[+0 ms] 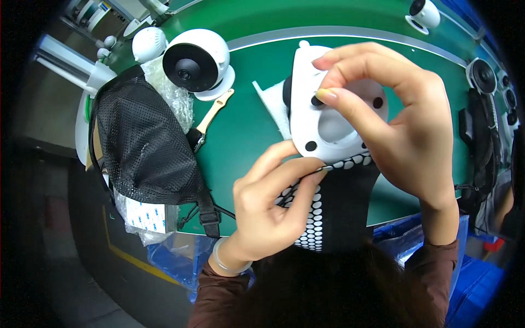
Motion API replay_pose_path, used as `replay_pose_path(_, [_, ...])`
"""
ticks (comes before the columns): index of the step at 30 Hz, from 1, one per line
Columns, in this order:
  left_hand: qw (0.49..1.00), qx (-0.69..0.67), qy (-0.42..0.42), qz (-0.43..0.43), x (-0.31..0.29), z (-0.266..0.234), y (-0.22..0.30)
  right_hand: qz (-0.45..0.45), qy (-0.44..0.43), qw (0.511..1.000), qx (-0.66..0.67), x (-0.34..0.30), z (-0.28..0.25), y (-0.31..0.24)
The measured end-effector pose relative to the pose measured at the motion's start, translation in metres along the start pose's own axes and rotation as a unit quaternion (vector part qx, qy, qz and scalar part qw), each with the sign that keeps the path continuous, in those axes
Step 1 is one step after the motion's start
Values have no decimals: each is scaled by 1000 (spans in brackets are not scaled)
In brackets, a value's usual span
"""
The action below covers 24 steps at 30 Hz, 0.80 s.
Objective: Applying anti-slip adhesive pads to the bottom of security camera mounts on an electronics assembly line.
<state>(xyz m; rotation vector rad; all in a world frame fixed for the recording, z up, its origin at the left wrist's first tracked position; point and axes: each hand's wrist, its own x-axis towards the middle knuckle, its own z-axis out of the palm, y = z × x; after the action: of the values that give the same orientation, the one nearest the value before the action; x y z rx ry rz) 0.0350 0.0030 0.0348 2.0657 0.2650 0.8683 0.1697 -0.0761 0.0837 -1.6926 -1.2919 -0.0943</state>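
Note:
A white rounded plastic housing [304, 123] with a large round recess stands tilted in front of me. Small black round pads [310, 146] sit around its face. My right hand [407, 117] curls over the housing from the right. Its thumb tip is on a black pad at the left, and its index fingertip touches the housing a little farther up. Below, my left hand [276, 205] pinches a black sheet with rows of white round spots [310, 227]. Its fingers also touch the housing's lower edge. What lies behind the housing is mostly hidden.
On the green table [240, 131], a white ball-shaped camera [194, 60], a wristwatch [210, 117] and a black mesh bag [145, 142] lie to the left. A white padded piece [273, 106] is behind the housing. More white devices [482, 76] line the right edge.

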Motion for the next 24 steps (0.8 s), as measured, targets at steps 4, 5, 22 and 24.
replay_pose_path(4, [1000, -7, 0, 8, 1, 1, -1, -10, 7, 1000, -9, 1, 1, -1])
replay_pose_path(5, [1000, -8, -1, 10, 1, 1, -1, -2, 7, 1000, 0, 1, 0, -3])
replay_pose_path(22, [1000, -2, -1, 13, -1, 0, -2, -39, 11, 998, -53, -1, 4, -2])
replay_pose_path(24, [1000, 0, -2, 17, -1, 0, -3, -29, 10, 998, -49, 2, 3, -5])
